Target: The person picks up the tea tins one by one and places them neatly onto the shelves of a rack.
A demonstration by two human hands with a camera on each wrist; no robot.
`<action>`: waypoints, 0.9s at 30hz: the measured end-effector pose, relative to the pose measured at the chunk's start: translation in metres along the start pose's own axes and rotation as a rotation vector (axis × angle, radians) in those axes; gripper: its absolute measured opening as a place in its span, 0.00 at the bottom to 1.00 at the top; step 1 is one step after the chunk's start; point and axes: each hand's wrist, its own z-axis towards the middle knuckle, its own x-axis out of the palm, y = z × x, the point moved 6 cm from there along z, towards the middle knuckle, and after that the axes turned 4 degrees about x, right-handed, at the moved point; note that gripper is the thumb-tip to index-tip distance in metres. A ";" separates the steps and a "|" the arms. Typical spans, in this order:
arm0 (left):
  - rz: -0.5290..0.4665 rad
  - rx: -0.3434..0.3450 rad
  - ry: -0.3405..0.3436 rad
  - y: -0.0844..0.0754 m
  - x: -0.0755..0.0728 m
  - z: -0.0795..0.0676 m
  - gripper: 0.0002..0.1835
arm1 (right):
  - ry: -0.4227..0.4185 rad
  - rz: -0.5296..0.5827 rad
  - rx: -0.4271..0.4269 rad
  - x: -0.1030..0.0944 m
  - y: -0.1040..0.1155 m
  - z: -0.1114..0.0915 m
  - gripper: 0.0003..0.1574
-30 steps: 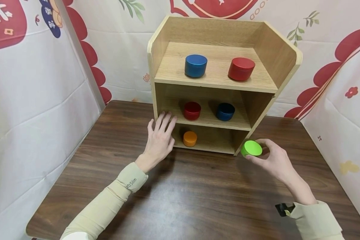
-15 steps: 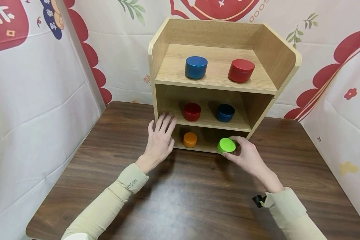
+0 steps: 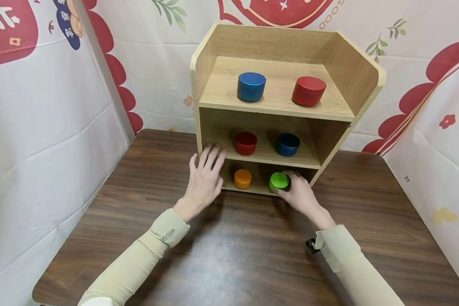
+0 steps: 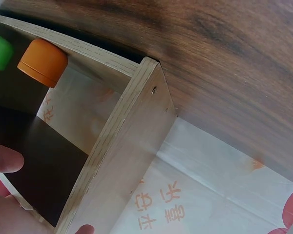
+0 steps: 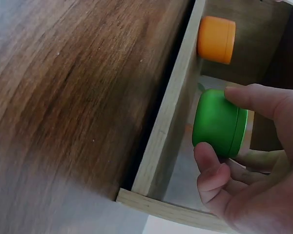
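Note:
My right hand (image 3: 301, 195) pinches a round green tin (image 5: 217, 122) between thumb and fingers at the bottom level of a small wooden shelf unit (image 3: 275, 111). An orange tin (image 3: 242, 179) sits on that same level, to the left of the green one. My left hand (image 3: 202, 180) rests at the unit's left front edge, its fingers spread across the edge by the middle level. In the left wrist view only parts of that hand show, with the unit's side panel (image 4: 119, 161) close by.
On the middle level stand a red tin (image 3: 245, 143) and a dark blue tin (image 3: 287, 145). The top level holds a blue tin (image 3: 251, 86) and a red tin (image 3: 309, 91). A dark wooden table (image 3: 222, 255) carries the unit, with printed cloth (image 3: 157, 76) around it.
My right hand has carried the green tin leftward from beside the unit's right edge onto the bottom level. The left hand has stayed in place.

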 end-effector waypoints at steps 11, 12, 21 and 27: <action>-0.010 -0.001 -0.004 -0.002 0.001 -0.001 0.37 | 0.022 -0.037 0.029 0.013 -0.006 0.008 0.40; -0.010 -0.001 -0.002 -0.002 0.002 -0.001 0.37 | 0.023 -0.039 0.031 0.014 -0.006 0.008 0.40; -0.012 -0.001 0.001 -0.002 0.001 0.000 0.38 | -0.007 -0.088 0.040 0.012 -0.004 0.002 0.43; -0.005 0.026 0.014 -0.011 -0.012 -0.007 0.37 | -0.154 -0.189 -0.103 -0.014 0.033 -0.024 0.41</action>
